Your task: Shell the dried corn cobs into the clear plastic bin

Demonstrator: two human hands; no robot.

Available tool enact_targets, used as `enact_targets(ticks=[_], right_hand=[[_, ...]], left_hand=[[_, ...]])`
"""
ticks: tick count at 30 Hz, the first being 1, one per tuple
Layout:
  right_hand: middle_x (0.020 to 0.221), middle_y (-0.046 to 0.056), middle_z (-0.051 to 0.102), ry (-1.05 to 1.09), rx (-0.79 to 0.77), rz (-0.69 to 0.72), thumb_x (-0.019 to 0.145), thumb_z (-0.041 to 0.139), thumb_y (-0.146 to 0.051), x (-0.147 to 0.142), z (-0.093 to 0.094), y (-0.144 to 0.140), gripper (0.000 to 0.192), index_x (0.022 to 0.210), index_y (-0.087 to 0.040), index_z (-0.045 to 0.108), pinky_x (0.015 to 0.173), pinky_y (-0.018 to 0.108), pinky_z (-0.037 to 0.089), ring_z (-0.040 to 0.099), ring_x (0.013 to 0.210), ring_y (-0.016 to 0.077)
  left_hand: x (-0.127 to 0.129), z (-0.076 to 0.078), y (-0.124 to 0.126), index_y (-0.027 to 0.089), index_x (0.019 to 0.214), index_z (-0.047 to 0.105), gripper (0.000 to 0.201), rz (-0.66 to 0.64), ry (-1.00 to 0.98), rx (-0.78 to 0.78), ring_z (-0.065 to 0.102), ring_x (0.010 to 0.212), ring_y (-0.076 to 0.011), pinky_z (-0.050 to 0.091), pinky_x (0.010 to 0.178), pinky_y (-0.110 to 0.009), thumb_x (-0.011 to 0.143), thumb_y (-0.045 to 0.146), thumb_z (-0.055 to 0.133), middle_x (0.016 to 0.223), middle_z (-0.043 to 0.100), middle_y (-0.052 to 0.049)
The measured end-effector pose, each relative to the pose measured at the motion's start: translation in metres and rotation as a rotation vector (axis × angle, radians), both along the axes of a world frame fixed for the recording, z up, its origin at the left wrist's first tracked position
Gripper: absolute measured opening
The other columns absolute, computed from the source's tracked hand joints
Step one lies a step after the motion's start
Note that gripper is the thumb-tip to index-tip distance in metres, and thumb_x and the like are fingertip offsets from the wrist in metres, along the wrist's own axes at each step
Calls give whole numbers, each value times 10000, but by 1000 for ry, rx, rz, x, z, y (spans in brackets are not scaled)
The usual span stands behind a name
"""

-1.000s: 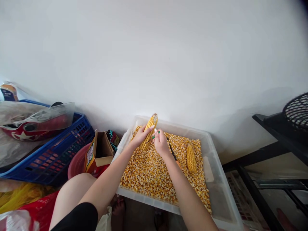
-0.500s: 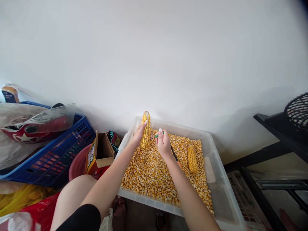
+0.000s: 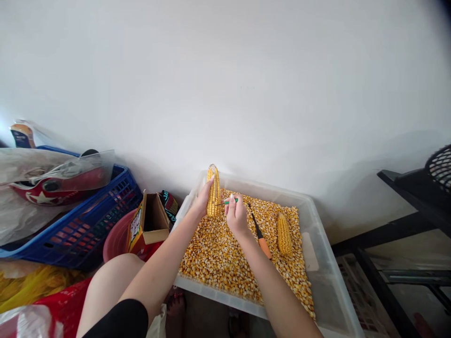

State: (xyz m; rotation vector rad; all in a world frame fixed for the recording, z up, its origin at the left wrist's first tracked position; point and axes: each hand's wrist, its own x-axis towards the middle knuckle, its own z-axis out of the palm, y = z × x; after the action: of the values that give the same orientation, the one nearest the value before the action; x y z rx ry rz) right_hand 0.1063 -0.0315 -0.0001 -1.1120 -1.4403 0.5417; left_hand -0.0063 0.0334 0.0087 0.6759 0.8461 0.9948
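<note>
A clear plastic tub (image 3: pixel 319 263) on the floor holds loose corn kernels (image 3: pixel 218 256). The left hand (image 3: pixel 201 203) grips a corn cob (image 3: pixel 213 190) upright over the tub's far-left corner, fingers closed around it. The right hand (image 3: pixel 235 216) pinches a green-handled tool (image 3: pixel 229 201), its tip against the cob. A second cob (image 3: pixel 283 234) and an orange-handled knife (image 3: pixel 260 234) lie on the kernels.

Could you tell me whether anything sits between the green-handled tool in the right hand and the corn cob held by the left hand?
Nothing visible does: the right hand holds the green-handled tool with its tip right at the corn cob, which the left hand grips upright.
</note>
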Motion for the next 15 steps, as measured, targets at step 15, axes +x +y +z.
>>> enact_targets(ticks=[15], right_hand=[[689,20,538,-173,-59,16,905,306,-330,7,0,5,176,847,-208,420,545,258,376,517,576,146]], left_hand=[[8,0,-7,185,913,587,353,120,422,511,569,746,-179,437,669,-267,772,501,515,777,610,-26]])
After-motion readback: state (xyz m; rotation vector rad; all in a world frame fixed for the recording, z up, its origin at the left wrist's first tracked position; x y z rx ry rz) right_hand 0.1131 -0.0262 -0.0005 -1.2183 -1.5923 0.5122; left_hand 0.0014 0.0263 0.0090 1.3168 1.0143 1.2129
